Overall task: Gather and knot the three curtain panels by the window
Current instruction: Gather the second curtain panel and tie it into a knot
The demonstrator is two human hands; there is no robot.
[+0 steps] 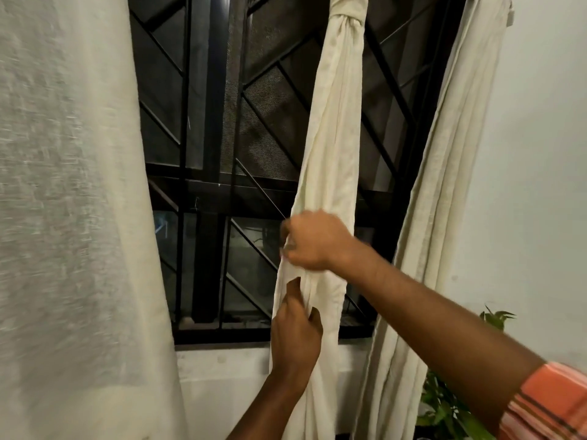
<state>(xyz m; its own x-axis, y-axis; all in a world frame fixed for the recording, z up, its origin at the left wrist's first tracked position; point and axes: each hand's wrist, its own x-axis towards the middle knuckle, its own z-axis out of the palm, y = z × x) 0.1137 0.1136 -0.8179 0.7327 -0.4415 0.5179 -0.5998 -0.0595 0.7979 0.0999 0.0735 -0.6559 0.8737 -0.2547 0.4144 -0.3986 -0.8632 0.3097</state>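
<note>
The mid panel (pixel 333 138) hung at the window (pixel 222 154) w/ a knot (pixel 346 19) up near its top. The right hand (pixel 314 242) had a closed grip round the bunched cloth lower down; the left hand (pixel 295 331) pinched folds just under it. The left panel (pixel 73 217) hung wide & loose, no knot. The right panel (pixel 444 201), by the wall (pixel 540 154), showed no knot either. So approx 1 of 3 done, I'd guess.

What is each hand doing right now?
Left hand: grips the middle panel, lower down.
Right hand: grips the same panel, just above the left.
</note>
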